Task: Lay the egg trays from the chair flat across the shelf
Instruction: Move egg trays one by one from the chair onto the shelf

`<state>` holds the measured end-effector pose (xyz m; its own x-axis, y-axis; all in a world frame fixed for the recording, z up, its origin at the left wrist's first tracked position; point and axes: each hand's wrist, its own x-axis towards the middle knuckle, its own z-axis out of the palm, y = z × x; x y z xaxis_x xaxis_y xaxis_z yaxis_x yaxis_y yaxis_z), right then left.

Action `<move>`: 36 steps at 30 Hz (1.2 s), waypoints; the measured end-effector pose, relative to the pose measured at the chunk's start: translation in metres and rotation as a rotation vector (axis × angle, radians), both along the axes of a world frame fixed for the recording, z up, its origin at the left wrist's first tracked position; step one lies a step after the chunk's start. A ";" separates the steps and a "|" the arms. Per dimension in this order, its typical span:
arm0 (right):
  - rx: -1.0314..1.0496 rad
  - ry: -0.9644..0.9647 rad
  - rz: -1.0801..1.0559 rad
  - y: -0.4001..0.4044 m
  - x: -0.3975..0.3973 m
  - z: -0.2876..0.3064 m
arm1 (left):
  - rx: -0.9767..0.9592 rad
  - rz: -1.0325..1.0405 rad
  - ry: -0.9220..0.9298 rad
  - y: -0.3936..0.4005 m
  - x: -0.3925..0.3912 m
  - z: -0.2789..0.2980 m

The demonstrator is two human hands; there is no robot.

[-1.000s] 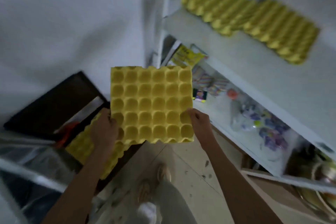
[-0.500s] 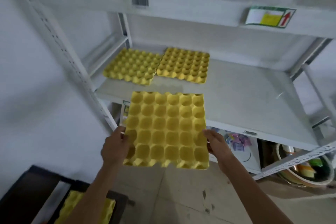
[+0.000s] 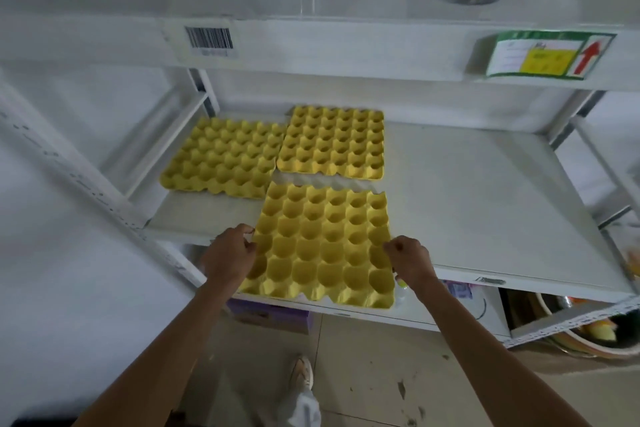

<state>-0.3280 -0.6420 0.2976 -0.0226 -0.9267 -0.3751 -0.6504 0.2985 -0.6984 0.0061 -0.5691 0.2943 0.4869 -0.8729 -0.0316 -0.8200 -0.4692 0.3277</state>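
A yellow egg tray [image 3: 322, 243] is held flat over the front of the white shelf [image 3: 491, 211], its near edge past the shelf's front lip. My left hand [image 3: 230, 255] grips its left edge and my right hand [image 3: 408, 260] grips its right edge. Two more yellow egg trays lie flat on the shelf behind it: one at the back left [image 3: 225, 158] and one beside it in the middle [image 3: 334, 144]. The chair is out of view.
The shelf's right half is bare white board. The upper shelf [image 3: 346, 45] carries glass jars and a white bowl, with a barcode label and a green sticker on its front. White posts stand at the left and right. Bowls and packets sit on lower shelves.
The view swung from the chair to the shelf. Both hands carried the tray up and forward, from in front of the shelf to over its front part.
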 end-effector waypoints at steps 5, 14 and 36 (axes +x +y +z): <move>0.029 0.038 -0.099 -0.032 0.018 -0.009 | -0.044 -0.075 0.061 -0.034 0.013 -0.022; 0.002 0.012 -0.167 -0.044 0.034 -0.019 | -0.137 -0.060 0.080 -0.057 0.026 -0.031; 0.207 -0.274 0.059 -0.069 -0.005 -0.032 | -0.317 0.181 0.012 0.021 -0.009 -0.003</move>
<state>-0.3331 -0.7115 0.2660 0.1562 -0.8269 -0.5403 -0.4676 0.4199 -0.7778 -0.0027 -0.5482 0.2911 0.6357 -0.7399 0.2199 -0.7279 -0.4799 0.4897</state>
